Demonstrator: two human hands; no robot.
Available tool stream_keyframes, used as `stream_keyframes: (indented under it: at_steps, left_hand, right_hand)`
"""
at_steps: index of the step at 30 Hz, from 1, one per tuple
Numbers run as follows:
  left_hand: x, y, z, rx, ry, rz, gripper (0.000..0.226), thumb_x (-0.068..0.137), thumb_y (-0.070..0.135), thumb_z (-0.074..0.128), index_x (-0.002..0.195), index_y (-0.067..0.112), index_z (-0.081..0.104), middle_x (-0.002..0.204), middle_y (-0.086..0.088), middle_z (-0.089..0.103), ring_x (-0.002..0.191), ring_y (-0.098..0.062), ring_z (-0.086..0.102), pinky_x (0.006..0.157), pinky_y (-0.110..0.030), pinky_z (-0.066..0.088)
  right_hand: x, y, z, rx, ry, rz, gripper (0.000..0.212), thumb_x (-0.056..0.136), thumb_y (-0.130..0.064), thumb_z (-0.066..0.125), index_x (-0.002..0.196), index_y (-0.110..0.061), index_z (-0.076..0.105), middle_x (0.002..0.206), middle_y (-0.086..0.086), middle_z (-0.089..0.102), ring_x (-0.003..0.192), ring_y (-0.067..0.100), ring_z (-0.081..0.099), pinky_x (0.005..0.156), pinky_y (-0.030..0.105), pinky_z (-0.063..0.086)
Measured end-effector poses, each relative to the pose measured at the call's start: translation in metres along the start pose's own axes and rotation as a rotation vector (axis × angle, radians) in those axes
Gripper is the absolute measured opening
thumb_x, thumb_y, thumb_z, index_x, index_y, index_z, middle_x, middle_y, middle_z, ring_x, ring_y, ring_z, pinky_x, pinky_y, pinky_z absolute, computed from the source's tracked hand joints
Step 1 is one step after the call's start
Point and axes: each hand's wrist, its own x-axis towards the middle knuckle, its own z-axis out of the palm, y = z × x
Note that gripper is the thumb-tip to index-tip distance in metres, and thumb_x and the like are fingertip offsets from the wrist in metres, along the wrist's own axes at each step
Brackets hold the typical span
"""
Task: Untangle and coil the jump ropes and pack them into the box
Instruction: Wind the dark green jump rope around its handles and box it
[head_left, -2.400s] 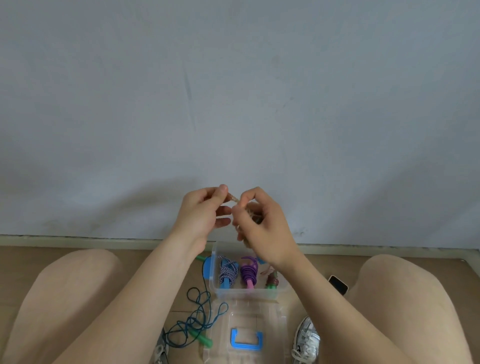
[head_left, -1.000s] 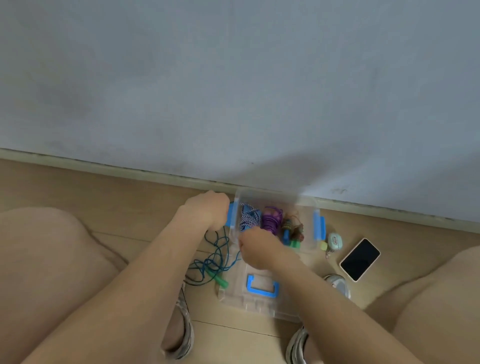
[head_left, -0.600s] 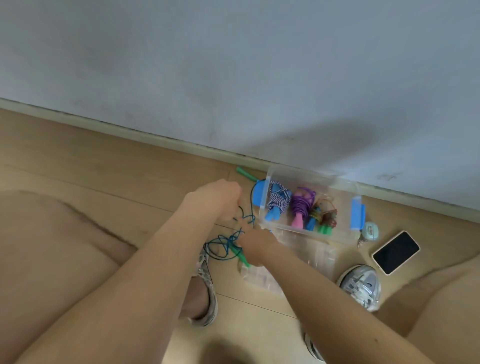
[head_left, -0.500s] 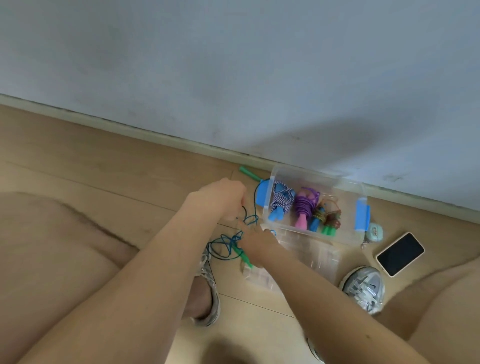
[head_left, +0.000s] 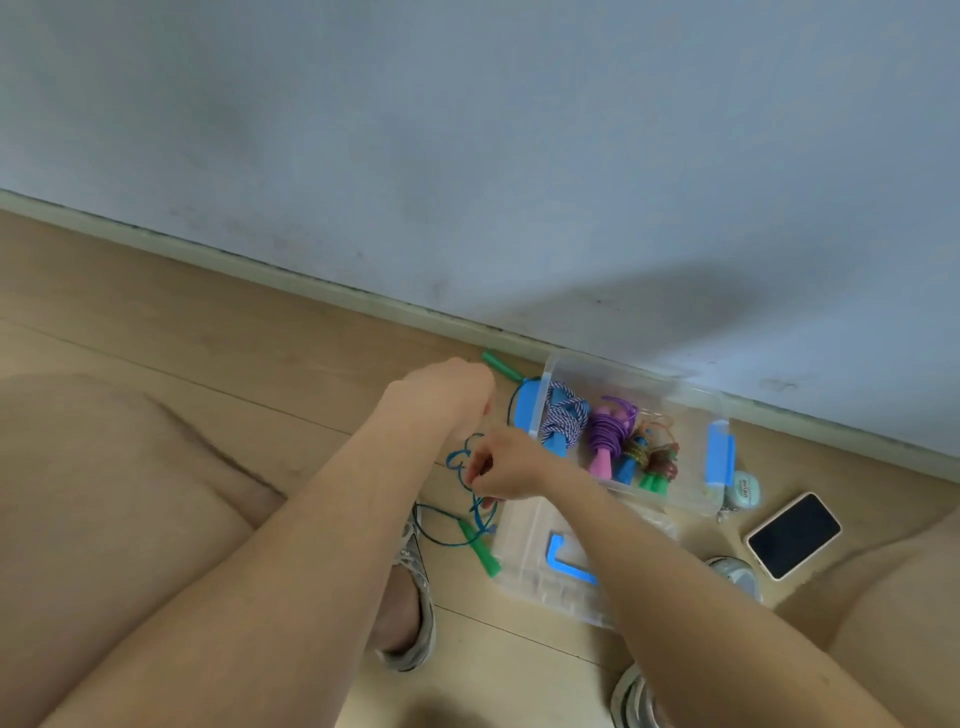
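Here, on the pale wooden floor (head_left: 208, 338), the thin blue jump rope with green plastic handles (head_left: 457, 462) lies loose and uncoiled just left of the clear plastic box with blue latches (head_left: 631, 370). The right hand (head_left: 506, 465) pinches its cord between thumb and fingertips at a small tangle of loops. The left hand (head_left: 447, 395) hangs above it, knuckles to the camera, fingers curled under with the cord running up into them. One green handle (head_left: 480, 543) rests on the floor against the edge of the clear box lid with a blue carry handle (head_left: 524, 540). The other green handle (head_left: 501, 366) lies beyond the left hand, near the pale skirting board (head_left: 311, 283) under the grey wall (head_left: 467, 156).

The box stands open against the skirting board. It holds three bundled ropes side by side: a blue-and-white braided rope (head_left: 563, 421) at the left, a purple rope with pink handles (head_left: 608, 436) in the middle, and a brownish rope with blue and green handles (head_left: 654, 457) at the right.

The lid lies flat on the floor between the person and the box, and the right forearm crosses over it, hiding part of it. The left forearm covers part of a grey sneaker (head_left: 415, 597). To the right of the box sit a small round pale-green case (head_left: 744, 491) and, just beside it, a black-screened phone in a light case (head_left: 793, 535).
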Motion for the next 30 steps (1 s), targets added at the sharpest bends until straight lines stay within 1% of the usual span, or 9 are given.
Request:
stream_keyframes:
  at_steps: [4,9,12,15,19,22,24,27,30]
  left_hand:
    - [-0.015,0.004,-0.012,0.022,0.056,0.025,0.045,0.085,0.002,0.058,0.121,0.025,0.07,0.115,-0.005,0.071,0.102,-0.032,0.069,0.095,-0.049,0.059]
    - [-0.054,0.02,-0.038,-0.009,0.029,0.131,0.041,0.086,0.007,0.075,0.125,0.014,0.066,0.114,-0.005,0.073,0.106,-0.028,0.071,0.093,-0.045,0.061]
    - [-0.083,0.031,-0.054,-0.265,0.086,0.259,0.059,0.074,0.004,0.088,0.126,0.018,0.062,0.117,-0.001,0.072,0.11,-0.025,0.07,0.098,-0.044,0.059]
    - [-0.109,0.041,-0.06,-0.636,0.269,0.389,0.064,0.064,0.009,0.091,0.121,0.022,0.065,0.112,-0.002,0.075,0.109,-0.023,0.072,0.103,-0.05,0.057]
    - [-0.124,0.06,-0.062,-0.85,0.308,0.583,0.046,0.08,0.015,0.085,0.123,0.021,0.069,0.116,0.002,0.08,0.117,-0.018,0.073,0.107,-0.045,0.055]
    - [-0.133,0.08,-0.06,-0.825,0.4,0.611,0.024,0.095,0.018,0.076,0.118,0.026,0.074,0.115,0.006,0.079,0.103,-0.007,0.073,0.095,-0.031,0.055]
    - [-0.132,0.092,-0.056,-0.711,0.451,0.588,0.014,0.103,0.027,0.066,0.113,0.03,0.075,0.114,0.003,0.076,0.101,-0.011,0.071,0.092,-0.03,0.054]
    - [-0.125,0.107,-0.049,-0.677,0.501,0.538,0.028,0.112,0.029,0.049,0.102,0.021,0.074,0.104,-0.014,0.076,0.1,-0.023,0.069,0.085,-0.032,0.047]
    - [-0.12,0.118,-0.048,-0.895,0.586,0.455,0.03,0.113,0.023,0.045,0.099,0.011,0.068,0.072,0.001,0.074,0.077,-0.017,0.074,0.08,-0.031,0.053]
  right_hand:
    - [-0.045,-0.042,-0.036,0.235,0.042,-0.068,0.005,0.089,-0.007,0.06,0.085,-0.009,0.057,0.076,0.006,0.063,0.057,0.025,0.075,0.047,0.028,0.052]
    - [-0.109,-0.089,-0.088,0.187,0.095,-0.221,0.015,0.072,-0.011,0.069,0.064,-0.02,0.059,0.053,-0.011,0.051,0.048,0.012,0.048,0.05,0.027,0.041]
    - [-0.156,-0.109,-0.113,0.112,0.193,-0.295,0.01,0.059,-0.018,0.064,0.065,-0.011,0.068,0.056,-0.006,0.055,0.054,0.009,0.047,0.057,0.026,0.037]
    - [-0.199,-0.126,-0.134,0.217,0.375,-0.407,0.004,0.071,-0.003,0.06,0.069,-0.005,0.062,0.053,-0.005,0.054,0.049,0.006,0.045,0.053,0.021,0.035]
    - [-0.245,-0.148,-0.147,0.363,0.729,-0.581,0.02,0.085,0.003,0.054,0.091,-0.011,0.066,0.06,-0.001,0.053,0.051,0.012,0.046,0.053,0.024,0.039]
    - [-0.275,-0.158,-0.151,0.438,0.923,-0.741,0.027,0.085,0.005,0.053,0.1,-0.011,0.068,0.066,0.001,0.051,0.058,0.015,0.046,0.056,0.026,0.041]
    - [-0.292,-0.16,-0.156,0.471,1.015,-0.833,0.031,0.084,0.009,0.051,0.106,-0.008,0.067,0.066,0.004,0.048,0.059,0.017,0.042,0.056,0.026,0.039]
    - [-0.309,-0.153,-0.162,0.432,1.274,-0.864,0.036,0.088,0.003,0.051,0.119,-0.013,0.062,0.069,0.004,0.048,0.062,0.02,0.041,0.059,0.029,0.038]
    - [-0.311,-0.125,-0.163,0.291,1.481,-0.753,0.038,0.102,-0.003,0.048,0.137,-0.016,0.053,0.076,0.0,0.06,0.072,0.016,0.062,0.065,0.026,0.047]
